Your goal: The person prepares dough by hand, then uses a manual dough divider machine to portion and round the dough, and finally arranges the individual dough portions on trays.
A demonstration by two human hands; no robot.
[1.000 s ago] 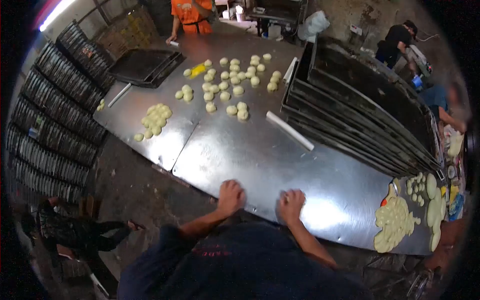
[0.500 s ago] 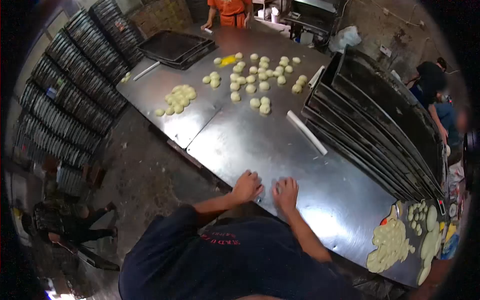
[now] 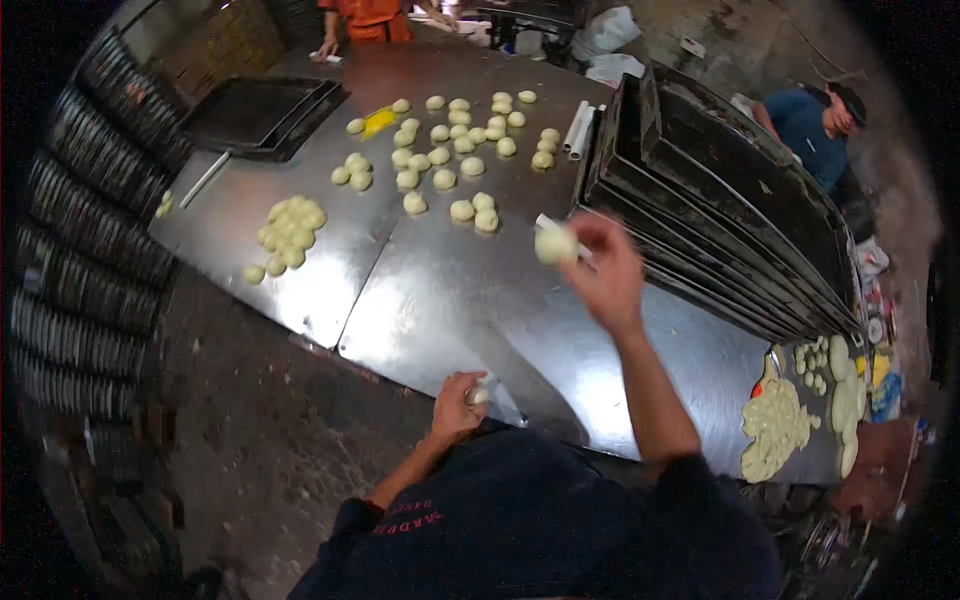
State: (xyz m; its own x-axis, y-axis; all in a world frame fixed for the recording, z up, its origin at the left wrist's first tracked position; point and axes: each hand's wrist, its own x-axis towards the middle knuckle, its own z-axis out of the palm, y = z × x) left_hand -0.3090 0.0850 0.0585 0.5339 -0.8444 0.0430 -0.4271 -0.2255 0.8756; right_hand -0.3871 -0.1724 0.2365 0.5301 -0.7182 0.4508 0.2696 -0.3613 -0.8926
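In my raised right hand [image 3: 612,275] is a pale, round dough ball [image 3: 553,246], gripped at the fingertips above the metal table [image 3: 440,270]. Partly behind that hand, a white rolling pin [image 3: 543,221] lies on the tabletop. My left hand [image 3: 457,408] is low, at the table's near edge, its fingers curled around a smaller pale lump of dough [image 3: 478,396], mostly covered by the hand. Many loose dough balls [image 3: 471,166] are spread over the far half of the table. Closer on the left, a cluster of dough balls [image 3: 290,228] sits pressed together.
Black baking trays [image 3: 740,210] lean in a row on the right. Flat trays [image 3: 262,115] lie far left beside a thin white rod [image 3: 205,180]. A dough sheet [image 3: 775,432] covers the right corner. A person in orange [image 3: 372,20] stands opposite; another person [image 3: 812,130] is behind the trays.
My right hand has moved up and away from the near edge and now holds a dough ball. My left hand has shifted left and down, curled around dough. The view has turned right.
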